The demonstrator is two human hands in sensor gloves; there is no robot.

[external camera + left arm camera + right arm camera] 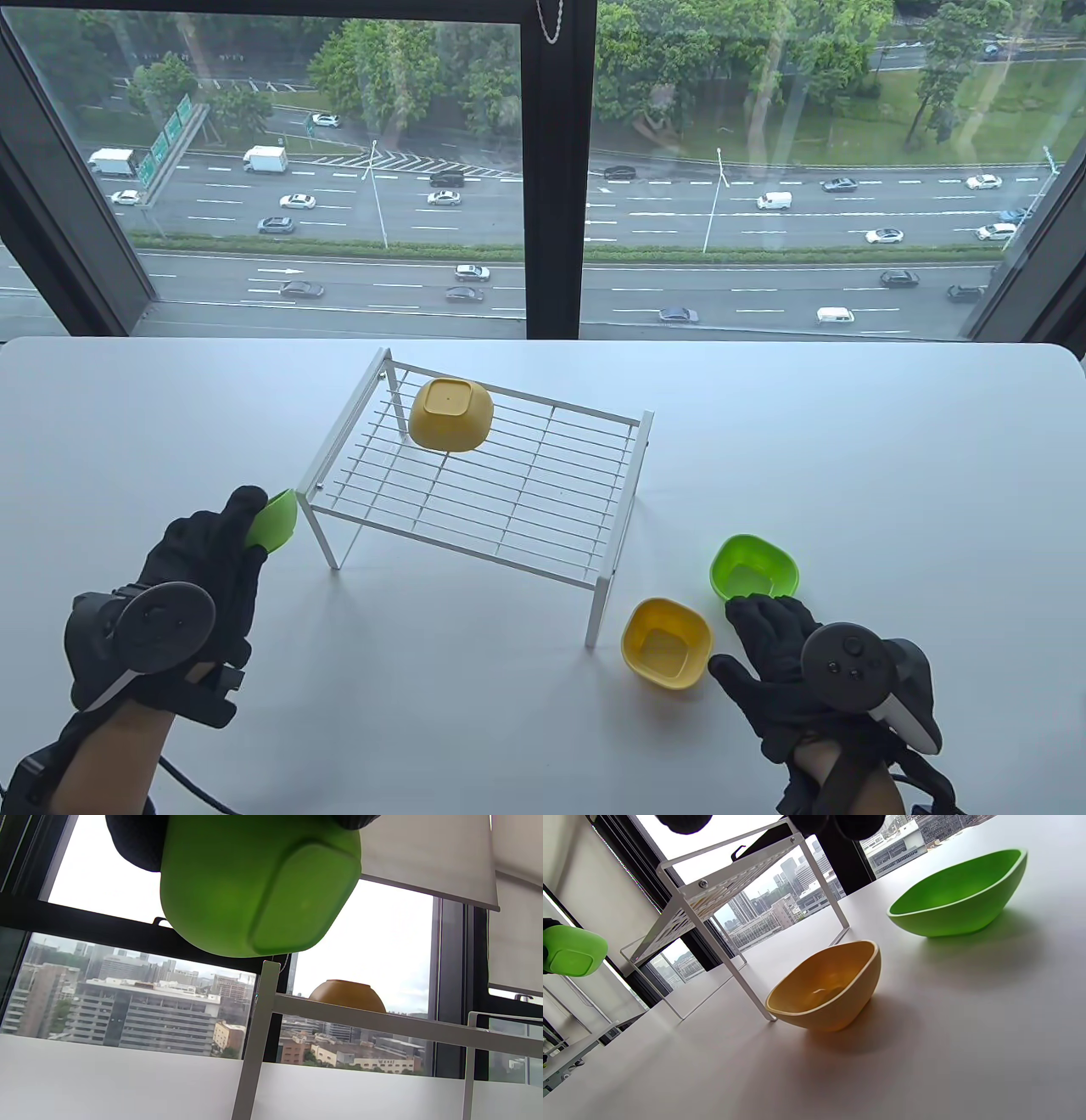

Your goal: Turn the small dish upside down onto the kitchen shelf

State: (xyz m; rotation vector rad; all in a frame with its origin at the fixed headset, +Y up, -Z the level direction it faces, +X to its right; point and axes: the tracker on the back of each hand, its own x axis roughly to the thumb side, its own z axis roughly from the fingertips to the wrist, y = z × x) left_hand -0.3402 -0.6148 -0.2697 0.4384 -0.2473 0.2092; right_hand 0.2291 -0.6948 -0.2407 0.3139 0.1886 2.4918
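My left hand [222, 543] grips a small green dish [274, 519] just left of the white wire shelf [484, 484], near its front left corner. The left wrist view shows the dish's base [258, 882] above the shelf's post [256, 1039]. A yellow dish [450, 414] lies upside down on the shelf's back left part. A yellow dish [666, 643] and a green dish [753, 570] stand upright on the table right of the shelf. My right hand [764, 632] hovers open over the table between them, holding nothing.
The white table [891, 475] runs wide on both sides of the shelf. A large window [543, 170] stands behind the table's far edge. The shelf's front right leg [599, 611] stands close to the upright yellow dish.
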